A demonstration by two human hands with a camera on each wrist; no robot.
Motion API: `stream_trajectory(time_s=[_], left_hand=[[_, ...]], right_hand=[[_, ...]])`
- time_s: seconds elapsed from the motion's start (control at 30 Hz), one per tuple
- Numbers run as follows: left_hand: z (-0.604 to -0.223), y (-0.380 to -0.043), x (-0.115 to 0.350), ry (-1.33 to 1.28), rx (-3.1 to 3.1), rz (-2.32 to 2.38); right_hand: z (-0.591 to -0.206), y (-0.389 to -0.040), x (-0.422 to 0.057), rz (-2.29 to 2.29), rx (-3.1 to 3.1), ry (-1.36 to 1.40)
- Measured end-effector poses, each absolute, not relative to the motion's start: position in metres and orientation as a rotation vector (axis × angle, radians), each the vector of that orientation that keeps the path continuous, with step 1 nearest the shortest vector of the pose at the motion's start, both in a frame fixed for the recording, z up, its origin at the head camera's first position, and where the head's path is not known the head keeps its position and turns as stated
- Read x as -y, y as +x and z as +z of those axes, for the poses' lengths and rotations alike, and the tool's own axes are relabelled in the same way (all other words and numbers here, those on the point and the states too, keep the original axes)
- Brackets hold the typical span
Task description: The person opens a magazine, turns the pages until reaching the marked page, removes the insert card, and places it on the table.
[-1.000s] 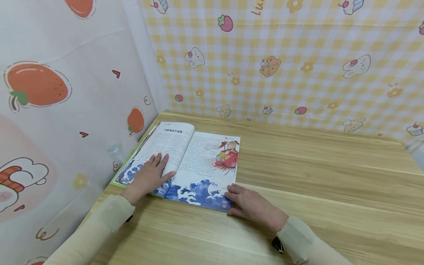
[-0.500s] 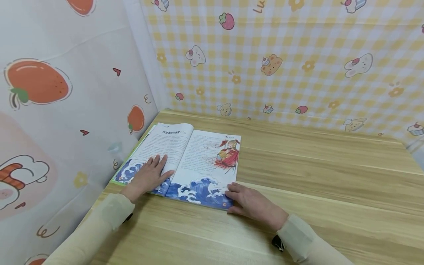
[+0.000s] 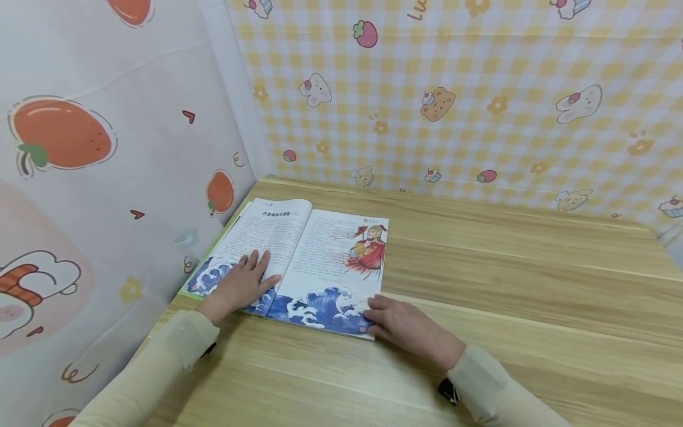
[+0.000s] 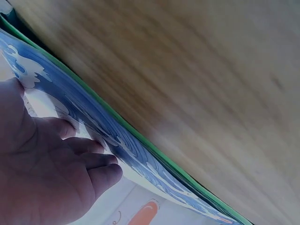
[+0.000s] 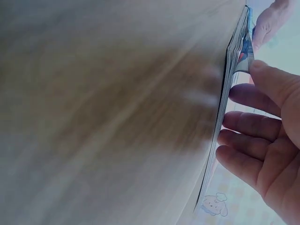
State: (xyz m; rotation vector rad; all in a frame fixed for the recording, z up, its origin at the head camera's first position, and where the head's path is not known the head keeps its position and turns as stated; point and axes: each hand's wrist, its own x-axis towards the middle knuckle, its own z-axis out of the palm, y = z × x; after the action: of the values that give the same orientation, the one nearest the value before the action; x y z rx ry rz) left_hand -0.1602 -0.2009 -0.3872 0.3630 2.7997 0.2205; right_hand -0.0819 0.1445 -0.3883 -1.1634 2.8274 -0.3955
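An open magazine (image 3: 331, 249), its pages printed with text, blue waves and a red-robed figure, lies at the left of the table. My left hand (image 3: 242, 287) rests on the left page with fingers spread; in the left wrist view, the same hand (image 4: 51, 164) lies over the wave print. At the lower right corner of the right page is my right hand (image 3: 408, 329). The right wrist view shows this hand (image 5: 267, 122) with its thumb against a lifted page corner (image 5: 244, 63), pinching it, while its other fingers reach over the magazine's edge.
The wooden table (image 3: 507, 279) stretches to the right. A white curtain with orange fruit prints (image 3: 107, 196) hangs close along the left side, and a yellow checked curtain (image 3: 453, 65) stands behind the table's far edge.
My right thumb has drawn in from the table side to the page corner. My left hand stays on the left page, which lies a little flatter than before.
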Motion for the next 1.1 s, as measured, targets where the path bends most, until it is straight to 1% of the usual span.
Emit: stream_trajectory(time_s=[0.3, 0.4, 0.73, 1.1], left_hand=[[-0.385, -0.160, 0.199, 0.355, -2.792, 0.227], [-0.385, -0.158, 0.198, 0.359, -2.808, 0.218], [-0.383, -0.153, 0.194, 0.362, -2.890, 0.220], [-0.383, -0.148, 0.190, 0.440, -2.995, 0.201]], right_hand=[[-0.391, -0.081, -0.143, -0.393, -2.874, -1.380], [-0.390, -0.081, -0.142, -0.412, -2.856, -1.409], [-0.391, -0.079, -0.140, -0.466, -2.868, -1.332], [-0.388, -0.077, -0.141, -0.563, -2.880, -1.256]])
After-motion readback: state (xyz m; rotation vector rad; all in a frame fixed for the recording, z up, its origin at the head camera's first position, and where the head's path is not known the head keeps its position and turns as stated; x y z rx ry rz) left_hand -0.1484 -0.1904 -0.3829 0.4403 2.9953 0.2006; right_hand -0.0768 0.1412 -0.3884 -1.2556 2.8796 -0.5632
